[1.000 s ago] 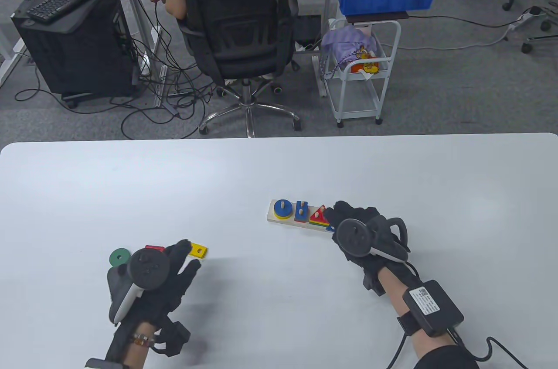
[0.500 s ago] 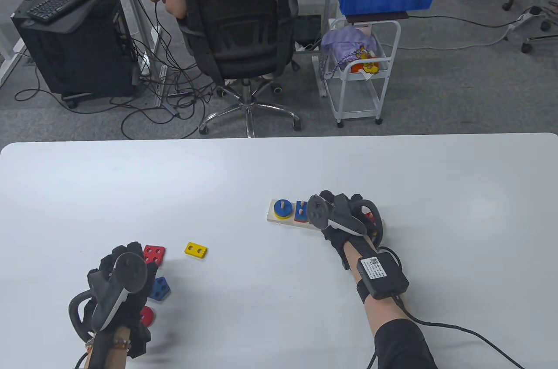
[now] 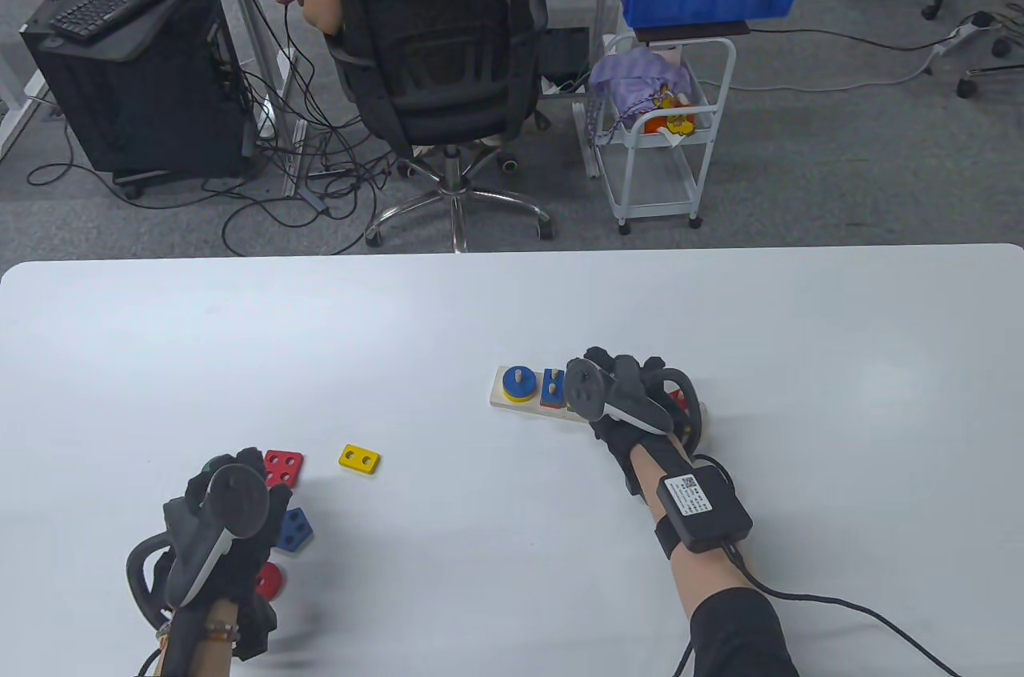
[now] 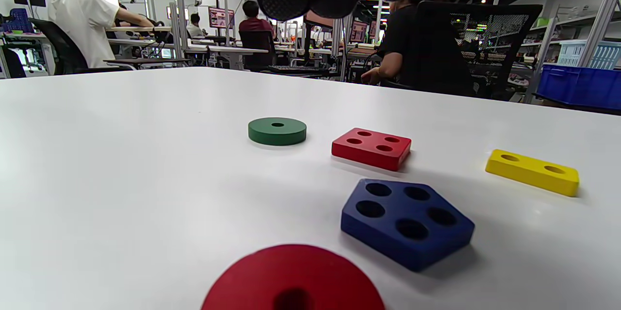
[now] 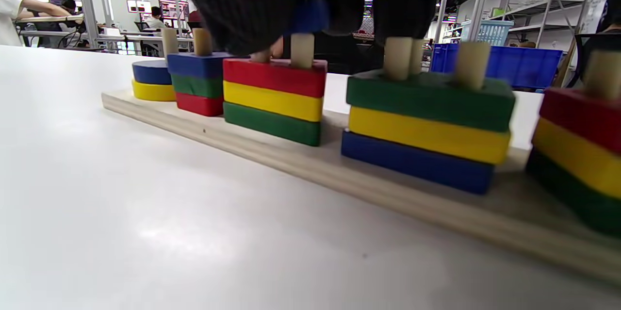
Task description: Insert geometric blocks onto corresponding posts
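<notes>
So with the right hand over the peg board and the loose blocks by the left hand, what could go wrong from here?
1. The right hand holds something blue above the red triangle stack; if misaligned with the pegs, it may jam or tip.
2. The left hand hangs over the red ring and blue pentagon; a careless reach could knock them away.
3. Pressing down could slide the wooden board.

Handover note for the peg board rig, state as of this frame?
Left hand: holds nothing, hovers over the loose blocks near the table's front left.
Right hand: over the peg board, holding a blue piece above the triangle stack; grip mostly hidden.
Done: five stacks on the posts, two or three layers each.
Left: green ring, red square, yellow rectangle, blue pentagon, red ring lie loose.
</notes>
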A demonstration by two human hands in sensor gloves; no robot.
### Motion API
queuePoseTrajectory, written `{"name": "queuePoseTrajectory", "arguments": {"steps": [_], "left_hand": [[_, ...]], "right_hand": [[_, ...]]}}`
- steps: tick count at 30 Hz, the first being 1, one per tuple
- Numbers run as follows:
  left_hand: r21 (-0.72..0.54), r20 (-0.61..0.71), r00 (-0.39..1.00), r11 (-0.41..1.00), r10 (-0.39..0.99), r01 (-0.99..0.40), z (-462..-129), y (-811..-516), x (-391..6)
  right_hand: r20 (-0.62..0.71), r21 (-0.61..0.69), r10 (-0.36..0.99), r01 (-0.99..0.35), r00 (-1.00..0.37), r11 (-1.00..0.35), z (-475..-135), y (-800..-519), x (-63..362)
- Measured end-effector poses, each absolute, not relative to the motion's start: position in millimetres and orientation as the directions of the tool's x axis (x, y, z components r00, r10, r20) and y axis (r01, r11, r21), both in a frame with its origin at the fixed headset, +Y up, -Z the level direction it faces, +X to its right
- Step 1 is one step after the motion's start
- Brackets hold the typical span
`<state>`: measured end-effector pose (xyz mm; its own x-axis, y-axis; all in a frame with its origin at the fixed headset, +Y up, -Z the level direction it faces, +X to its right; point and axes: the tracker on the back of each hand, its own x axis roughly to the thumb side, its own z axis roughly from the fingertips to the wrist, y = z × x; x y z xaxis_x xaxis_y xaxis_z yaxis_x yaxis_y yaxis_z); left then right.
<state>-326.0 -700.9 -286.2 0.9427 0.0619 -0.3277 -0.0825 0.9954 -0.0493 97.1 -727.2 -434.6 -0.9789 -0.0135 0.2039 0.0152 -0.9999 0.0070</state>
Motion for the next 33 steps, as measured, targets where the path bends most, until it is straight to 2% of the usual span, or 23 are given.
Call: {"name": "queuePoseTrajectory", "arguments": {"steps": [6,13,19,24,28,30,32,33], "left_hand": [[-0.066,-0.318,0.947,0.995,0.050,-0.075,-287,-703,-324],[-0.066,-0.304,0.951,0.995,0.055,-0.079,-287,-704,-323],[-0.081,-0.258,0.966,0.996,0.022,-0.045,-289,-708,-311],[-0.102,-0.214,0.977,0.994,0.003,-0.026,-291,-711,-300],[-0.095,-0.174,0.985,0.995,0.004,-0.021,-292,-714,-291],[-0.108,-0.138,0.990,0.994,-0.024,0.009,-294,-719,-282],[-0.128,-0.114,0.993,0.992,-0.030,0.016,-296,-721,-275],[-0.142,-0.098,0.995,0.990,-0.020,0.006,-298,-722,-270]], "right_hand": [[0.211,0.022,-0.053,0.059,-0.976,-0.998,-431,-735,97],[0.243,0.000,0.002,-0.002,-0.970,-1.000,-413,-725,109],[0.323,-0.018,-0.004,-0.002,-0.946,-1.000,-367,-717,122],[0.351,0.017,0.021,-0.016,-0.936,-1.000,-322,-713,136],[0.359,0.035,0.100,-0.094,-0.928,-0.995,-291,-718,146],[0.358,0.035,0.129,-0.125,-0.925,-0.992,-282,-725,151],[0.343,0.092,0.090,-0.062,-0.935,-0.994,-281,-724,154],[0.336,0.078,0.095,-0.072,-0.937,-0.994,-281,-721,155]]}}
